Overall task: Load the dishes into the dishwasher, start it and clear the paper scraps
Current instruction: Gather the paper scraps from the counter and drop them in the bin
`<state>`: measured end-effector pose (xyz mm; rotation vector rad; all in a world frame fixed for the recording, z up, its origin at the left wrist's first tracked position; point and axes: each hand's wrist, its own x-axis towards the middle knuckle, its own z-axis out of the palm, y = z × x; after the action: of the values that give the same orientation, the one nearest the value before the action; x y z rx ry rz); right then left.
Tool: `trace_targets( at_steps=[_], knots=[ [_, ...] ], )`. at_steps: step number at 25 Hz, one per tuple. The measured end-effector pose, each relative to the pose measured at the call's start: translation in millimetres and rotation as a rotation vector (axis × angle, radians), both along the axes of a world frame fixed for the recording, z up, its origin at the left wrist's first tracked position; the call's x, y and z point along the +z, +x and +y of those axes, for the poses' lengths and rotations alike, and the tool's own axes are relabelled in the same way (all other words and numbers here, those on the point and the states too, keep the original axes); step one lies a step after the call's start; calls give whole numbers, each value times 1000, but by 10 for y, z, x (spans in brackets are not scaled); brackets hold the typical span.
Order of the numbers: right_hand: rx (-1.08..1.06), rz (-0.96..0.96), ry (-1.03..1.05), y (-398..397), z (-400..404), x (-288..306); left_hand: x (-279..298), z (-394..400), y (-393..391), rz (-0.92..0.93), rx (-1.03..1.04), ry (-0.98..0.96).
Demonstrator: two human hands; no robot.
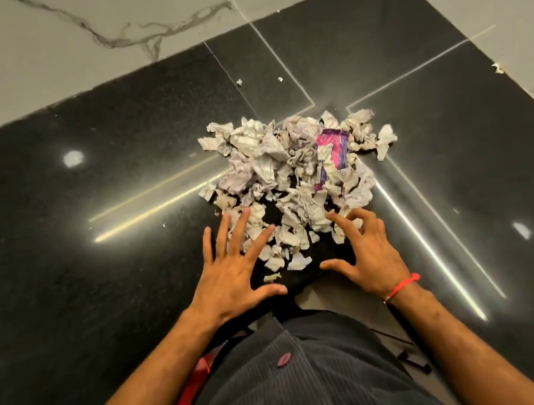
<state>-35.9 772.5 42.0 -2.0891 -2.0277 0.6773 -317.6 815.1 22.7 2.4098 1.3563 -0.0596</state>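
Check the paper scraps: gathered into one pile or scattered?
Mostly gathered: the paper scraps form one heap on the black counter, between the left hand and right hand. A few stray bits lie apart.

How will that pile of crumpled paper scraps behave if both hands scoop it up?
The paper scraps look light and loose, so some will likely spill between spread fingers. They are crumpled, probably compressible. The black countertop looks polished, so pieces should slide easily when pushed together.
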Motion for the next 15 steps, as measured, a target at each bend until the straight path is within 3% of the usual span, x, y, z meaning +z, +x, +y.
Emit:
trace_targets(
  at_steps=[4, 8, 9, 12, 15],
  knots=[
    [-43, 175, 116, -111, 100, -44, -98, 325, 91, 0, 15, 57],
    [-253, 584, 187, -358, 376, 133, -8, 512, 250, -52, 164, 122],
    [-263, 610, 240, -388, 393, 200, 42, 505, 238, -100, 211, 144],
    [-170, 408, 301, -331, 285, 292, 162, 376, 62, -226, 327, 209],
    [-3, 257, 11, -442, 90, 199, 186, 122, -32, -208, 291, 122]
  ],
)
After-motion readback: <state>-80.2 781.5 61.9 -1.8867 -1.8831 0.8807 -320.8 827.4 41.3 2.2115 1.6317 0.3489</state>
